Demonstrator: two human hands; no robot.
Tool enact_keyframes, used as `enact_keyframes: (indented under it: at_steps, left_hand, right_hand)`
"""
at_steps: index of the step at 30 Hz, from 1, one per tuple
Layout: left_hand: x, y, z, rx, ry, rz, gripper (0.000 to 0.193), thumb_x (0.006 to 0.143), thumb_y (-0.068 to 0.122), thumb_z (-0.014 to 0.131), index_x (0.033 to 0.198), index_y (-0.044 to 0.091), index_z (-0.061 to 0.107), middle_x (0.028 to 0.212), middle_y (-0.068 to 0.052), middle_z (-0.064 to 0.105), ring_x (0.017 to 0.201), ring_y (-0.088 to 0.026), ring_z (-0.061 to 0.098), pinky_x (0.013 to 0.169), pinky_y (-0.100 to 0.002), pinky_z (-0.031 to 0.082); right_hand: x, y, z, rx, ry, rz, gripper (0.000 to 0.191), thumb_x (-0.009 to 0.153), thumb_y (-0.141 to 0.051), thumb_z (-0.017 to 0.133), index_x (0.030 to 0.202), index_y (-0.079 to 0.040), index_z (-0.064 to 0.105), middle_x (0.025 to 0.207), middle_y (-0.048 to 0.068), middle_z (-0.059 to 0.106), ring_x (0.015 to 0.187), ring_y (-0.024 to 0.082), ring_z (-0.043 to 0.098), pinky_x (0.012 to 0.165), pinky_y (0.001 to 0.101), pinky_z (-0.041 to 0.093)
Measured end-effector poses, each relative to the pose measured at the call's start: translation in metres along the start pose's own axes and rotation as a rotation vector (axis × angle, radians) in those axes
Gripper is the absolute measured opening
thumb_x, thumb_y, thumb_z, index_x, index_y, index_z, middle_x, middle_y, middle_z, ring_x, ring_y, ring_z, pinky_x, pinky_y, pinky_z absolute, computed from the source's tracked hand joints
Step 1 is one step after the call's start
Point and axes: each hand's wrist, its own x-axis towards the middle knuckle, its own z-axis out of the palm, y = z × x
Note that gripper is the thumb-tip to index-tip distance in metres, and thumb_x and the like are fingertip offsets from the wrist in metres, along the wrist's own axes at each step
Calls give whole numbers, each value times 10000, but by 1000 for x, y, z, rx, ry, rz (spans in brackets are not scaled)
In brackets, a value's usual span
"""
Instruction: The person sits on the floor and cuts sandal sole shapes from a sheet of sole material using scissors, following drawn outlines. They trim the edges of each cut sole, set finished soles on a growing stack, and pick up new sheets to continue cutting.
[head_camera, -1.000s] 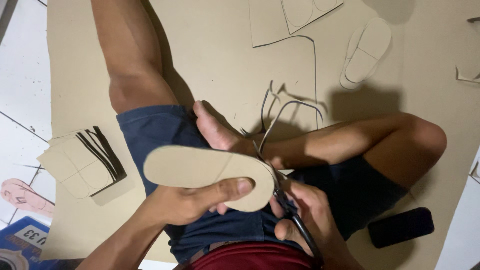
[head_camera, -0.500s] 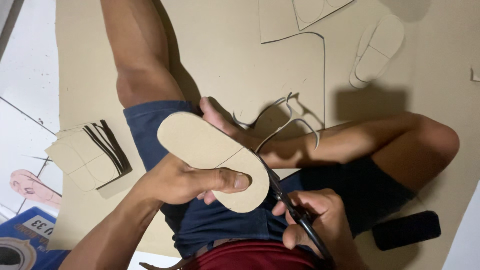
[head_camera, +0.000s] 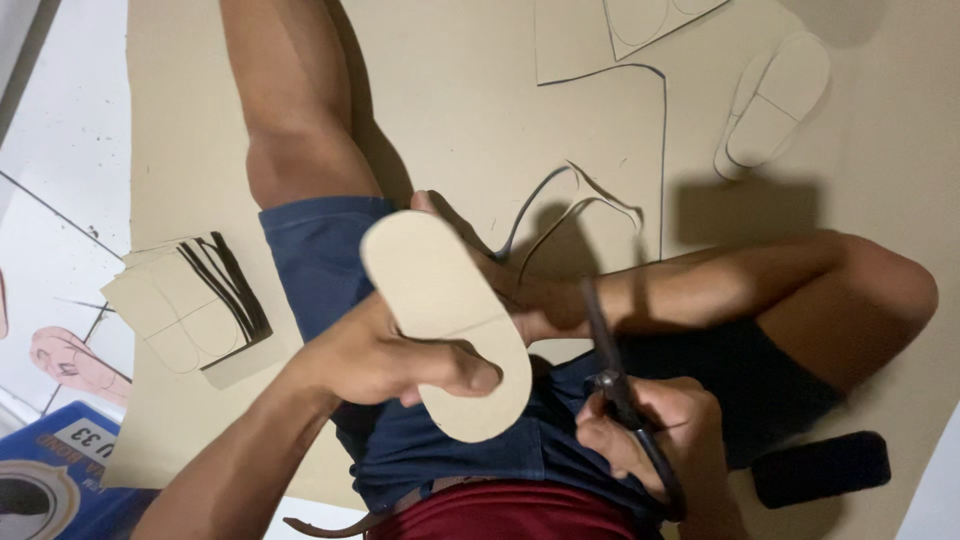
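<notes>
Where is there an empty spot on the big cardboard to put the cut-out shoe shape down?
Bare cardboard sheet lies between the upper leg and the drawn outline. More sits past the right knee, above the black phone. The lap is crowded: left hand holding the sole cut-out, right hand with scissors.

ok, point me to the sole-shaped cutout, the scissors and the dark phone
sole-shaped cutout (head_camera: 440, 300): head view, bare upper face above the thumb.
scissors (head_camera: 602, 335): head view, on the blades, above the pivot.
dark phone (head_camera: 822, 468): head view, middle of its dark face, on the cardboard.
</notes>
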Motion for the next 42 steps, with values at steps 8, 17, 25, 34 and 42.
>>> enact_keyframes:
  at_steps: [8,17,25,34,42]
  left_hand:
    - [24,-40,35,-369,107,257,309,1024,272,660,1168,9,733,1025,-76,754,783,-115,656,638,-246,490]
    - [34,-39,53,-169,211,538,236,966,-59,713,1201,-41,725,1015,-30,615,861,-81,560,736,-241,465]
    - [42,-38,44,-203,273,364,260,878,-37,715,1137,-40,744,926,-11,611,651,-75,515,485,-235,403]
    - [61,-57,46,-123,257,499,259,938,-13,722,1195,-32,738,970,-3,621,857,-70,542,763,-225,467]
    - [68,-67,43,-198,237,467,268,943,0,686,1209,-20,716,1036,-19,671,888,-71,587,782,-241,493]
  right_hand:
    - [21,38,31,639,57,17,363,758,-230,772,969,58,705,740,90,646,606,144,583,544,295,440]
    - [52,28,35,1006,-173,47,401,1034,-348,473,1031,19,634,786,127,657,622,216,628,551,333,497]
    - [52,57,20,1012,-40,-164,310,1095,-224,564,819,-84,544,802,164,649,734,278,654,689,395,517]
    - [50,34,28,880,149,-175,271,897,1,596,1146,106,612,965,192,702,800,237,647,687,395,529]
    - [53,47,34,863,183,-175,272,904,-25,598,1145,99,617,971,190,700,795,225,650,685,371,527]
